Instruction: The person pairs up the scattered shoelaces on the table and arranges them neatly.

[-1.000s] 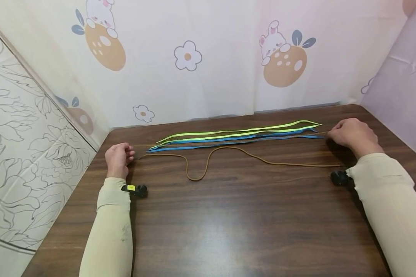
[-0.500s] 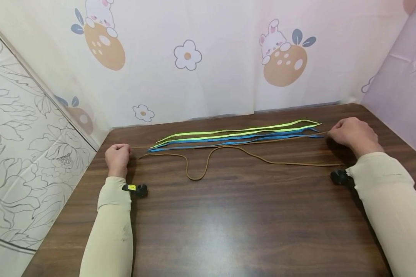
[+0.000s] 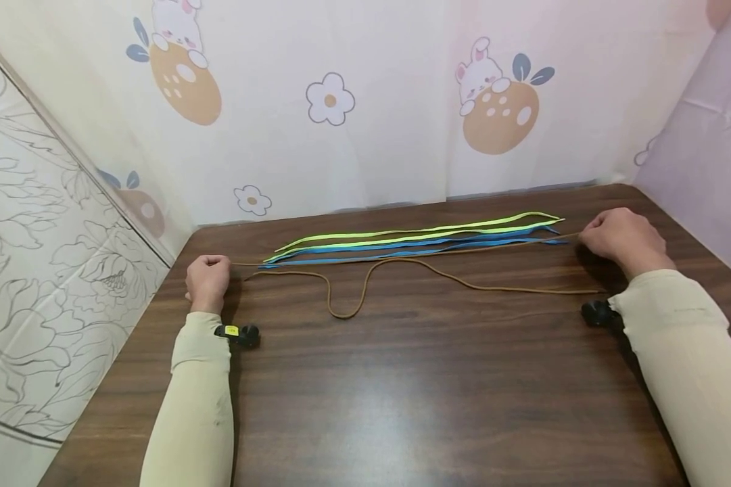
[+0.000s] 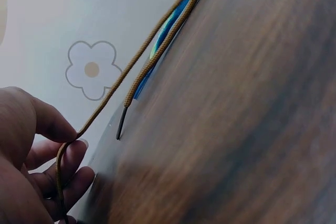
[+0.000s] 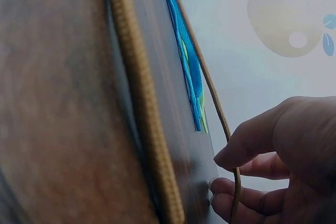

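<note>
My left hand and my right hand hold a thin brown shoelace near its two ends, stretched almost straight across the far part of the table. In the left wrist view, thumb and forefinger pinch it, and its tail runs down over the other fingers. The right wrist view shows the right thumb and fingers pinching the lace likewise. Seen from the head, it runs along the nearer blue shoelace. A second brown shoelace lies in front with a U-shaped bend; its dark tip shows in the left wrist view.
Two yellow-green shoelaces lie side by side behind the blue ones on the dark wooden table. A patterned curtain hangs along the table's back edge. A flower-line panel stands at the left.
The left hand has rolled over, its fingers now turned out of sight in the head view. The stretched brown lace has shifted slightly toward the near side, along the nearer blue lace.
</note>
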Demonstrator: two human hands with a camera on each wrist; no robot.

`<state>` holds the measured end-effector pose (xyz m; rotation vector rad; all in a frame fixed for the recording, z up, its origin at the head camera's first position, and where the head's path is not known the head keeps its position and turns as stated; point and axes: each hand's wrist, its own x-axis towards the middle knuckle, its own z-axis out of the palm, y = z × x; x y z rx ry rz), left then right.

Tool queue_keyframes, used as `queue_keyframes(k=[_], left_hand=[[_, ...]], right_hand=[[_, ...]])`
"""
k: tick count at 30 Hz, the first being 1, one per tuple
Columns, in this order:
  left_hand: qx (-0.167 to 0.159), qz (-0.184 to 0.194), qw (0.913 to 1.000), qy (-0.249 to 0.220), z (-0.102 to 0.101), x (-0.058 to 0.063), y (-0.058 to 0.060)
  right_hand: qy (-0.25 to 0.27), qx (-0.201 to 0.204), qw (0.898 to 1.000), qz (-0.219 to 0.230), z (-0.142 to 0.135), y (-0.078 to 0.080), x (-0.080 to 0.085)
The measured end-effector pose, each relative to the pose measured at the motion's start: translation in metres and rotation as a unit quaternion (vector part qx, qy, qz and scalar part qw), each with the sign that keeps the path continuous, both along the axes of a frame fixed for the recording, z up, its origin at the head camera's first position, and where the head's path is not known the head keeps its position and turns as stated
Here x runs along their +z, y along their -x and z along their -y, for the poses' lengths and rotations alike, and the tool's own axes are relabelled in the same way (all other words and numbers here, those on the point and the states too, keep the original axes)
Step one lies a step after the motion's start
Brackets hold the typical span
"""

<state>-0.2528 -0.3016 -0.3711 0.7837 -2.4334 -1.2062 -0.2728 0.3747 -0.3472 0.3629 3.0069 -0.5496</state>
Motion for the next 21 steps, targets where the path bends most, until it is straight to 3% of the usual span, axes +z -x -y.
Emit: queue_keyframes(k=[7,21], left_hand=[[-0.022,0.009,0.9997,0.001,0.0002,-0.0001,-0.0001],[-0.025,0.008,0.9996,0.006,-0.0009,-0.0007,-0.001]], right_hand=[[0.0,-0.006,1.0,0.001,-0.003,0.0014,-0.001],[-0.004,-0.012,1.0,-0.003,-0.0039,0.0004,0.0001]])
